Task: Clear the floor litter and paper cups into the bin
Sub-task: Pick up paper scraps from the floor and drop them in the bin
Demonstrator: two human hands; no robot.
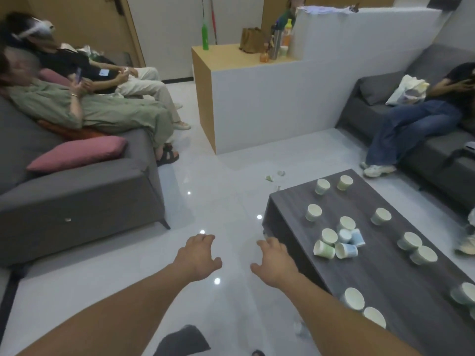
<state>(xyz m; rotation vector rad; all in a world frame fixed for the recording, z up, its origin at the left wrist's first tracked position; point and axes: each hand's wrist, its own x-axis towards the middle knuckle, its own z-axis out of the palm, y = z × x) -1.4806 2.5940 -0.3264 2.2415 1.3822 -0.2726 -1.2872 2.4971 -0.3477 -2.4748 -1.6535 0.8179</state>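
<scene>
The paper cups [339, 240] are scattered across the dark counter [385, 276] at the right of the frame. Most stand upright, and a knot of them near its middle lies tipped over, touching one another. The floor litter [270, 178] is a few small pale scraps on the floor [123, 291] just beyond the counter's far left corner, near centre frame. Your left grip [199, 255] and right grip [276, 260] both reach out over the floor, fingers spread and relaxed, holding nothing. The right one is just beside the counter's left edge. I'd judge nothing is collected yet, and no bin is in view (so find it before you fill your hands). To do this step well, take the tipped cups first and nest them into one stack, pinching at the rims because thin paper crushes easily. One grip can then carry the stack while the other gathers the scraps. A blurred, clear bit of something [300, 328] also lies on the floor at the lower centre, beside the counter; I can't tell what it is. Around you, a grey sofa [77, 206] with a pink cushion [77, 152] fills the left, with people seated on it, their feet near the walkway. Another person [411, 124] sits at the upper right, legs stretched towards the counter's far end. A white partition [270, 98] stands behind the litter, so go in along the open lane between the sofa and the counter.
</scene>
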